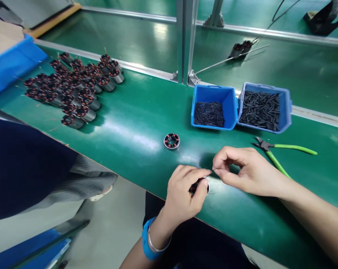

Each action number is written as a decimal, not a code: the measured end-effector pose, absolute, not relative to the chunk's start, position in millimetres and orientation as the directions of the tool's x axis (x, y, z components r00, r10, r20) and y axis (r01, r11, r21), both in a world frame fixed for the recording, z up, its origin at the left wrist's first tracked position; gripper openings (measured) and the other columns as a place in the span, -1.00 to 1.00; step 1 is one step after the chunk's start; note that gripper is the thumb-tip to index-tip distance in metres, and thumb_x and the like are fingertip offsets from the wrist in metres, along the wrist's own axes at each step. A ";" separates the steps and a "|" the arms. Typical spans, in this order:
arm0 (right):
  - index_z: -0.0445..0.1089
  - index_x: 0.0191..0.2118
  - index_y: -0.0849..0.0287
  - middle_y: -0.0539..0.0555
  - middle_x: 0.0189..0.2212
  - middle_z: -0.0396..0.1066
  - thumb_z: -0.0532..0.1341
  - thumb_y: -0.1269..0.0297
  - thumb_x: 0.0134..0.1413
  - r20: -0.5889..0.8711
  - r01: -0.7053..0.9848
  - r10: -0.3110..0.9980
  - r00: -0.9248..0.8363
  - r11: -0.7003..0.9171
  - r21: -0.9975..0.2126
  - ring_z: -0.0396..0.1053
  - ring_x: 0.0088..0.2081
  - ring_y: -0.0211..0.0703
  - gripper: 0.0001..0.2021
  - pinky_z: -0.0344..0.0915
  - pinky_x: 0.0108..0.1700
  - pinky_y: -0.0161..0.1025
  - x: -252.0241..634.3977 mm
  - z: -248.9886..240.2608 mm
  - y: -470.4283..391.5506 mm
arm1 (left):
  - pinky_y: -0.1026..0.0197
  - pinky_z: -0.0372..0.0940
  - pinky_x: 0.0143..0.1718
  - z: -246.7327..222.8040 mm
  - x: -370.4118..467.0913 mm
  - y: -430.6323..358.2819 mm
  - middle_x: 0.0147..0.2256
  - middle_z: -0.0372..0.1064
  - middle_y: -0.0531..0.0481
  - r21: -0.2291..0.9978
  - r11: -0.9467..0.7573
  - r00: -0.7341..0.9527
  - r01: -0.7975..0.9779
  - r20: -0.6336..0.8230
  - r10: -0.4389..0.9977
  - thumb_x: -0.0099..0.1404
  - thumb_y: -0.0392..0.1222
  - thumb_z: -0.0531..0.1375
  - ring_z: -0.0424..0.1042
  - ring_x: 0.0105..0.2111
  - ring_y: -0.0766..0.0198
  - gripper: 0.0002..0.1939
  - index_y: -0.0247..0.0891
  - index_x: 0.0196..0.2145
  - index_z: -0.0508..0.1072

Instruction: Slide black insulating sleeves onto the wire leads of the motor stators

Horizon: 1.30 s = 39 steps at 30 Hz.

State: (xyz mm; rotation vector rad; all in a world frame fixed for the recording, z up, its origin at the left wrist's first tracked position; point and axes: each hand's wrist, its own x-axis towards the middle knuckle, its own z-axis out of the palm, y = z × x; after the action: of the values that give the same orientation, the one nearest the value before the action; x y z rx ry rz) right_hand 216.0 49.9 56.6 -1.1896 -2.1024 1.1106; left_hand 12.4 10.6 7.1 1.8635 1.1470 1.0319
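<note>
My left hand (184,190) is closed around a motor stator (195,185), a metal ring with a dark, wound inside, held low over the bench's near edge. The fingers cover much of it. Just to its right, my right hand (241,170) pinches thumb and forefinger together. A thin dark strand shows between the fingertips of both hands; whether it is a wire lead or a sleeve is too small to tell. Farther back, a second stator (171,142) with copper windings lies flat on the green bench, a thin wire trailing from it.
Many stators (70,87) stand grouped at the left. Two blue bins, one of thin black tube pieces (209,114) and one of thicker ones (260,110), sit behind my hands. Green-handled cutters (269,145) lie beside my right forearm. A metal post (185,41) rises behind. Another person (25,164) stands left.
</note>
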 end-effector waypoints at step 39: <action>0.48 -0.22 0.16 0.13 -0.31 0.54 0.16 0.23 0.28 0.348 0.779 0.849 -0.399 0.514 -0.360 0.49 -0.29 -0.08 -0.83 0.38 -0.18 -0.16 232.4 80.5 100.6 | 0.16 0.37 -0.20 6.4 11.0 9.9 -0.28 0.55 -0.01 0.850 -0.364 0.295 0.381 0.262 0.919 0.32 -0.35 0.18 0.46 -0.27 0.24 -0.85 -0.21 -0.19 0.52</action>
State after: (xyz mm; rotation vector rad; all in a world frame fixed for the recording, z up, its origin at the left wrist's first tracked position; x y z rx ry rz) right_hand 232.4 100.6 80.5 -1.3295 -2.2699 0.1903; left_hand 11.0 9.9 6.4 1.8899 1.1607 1.0160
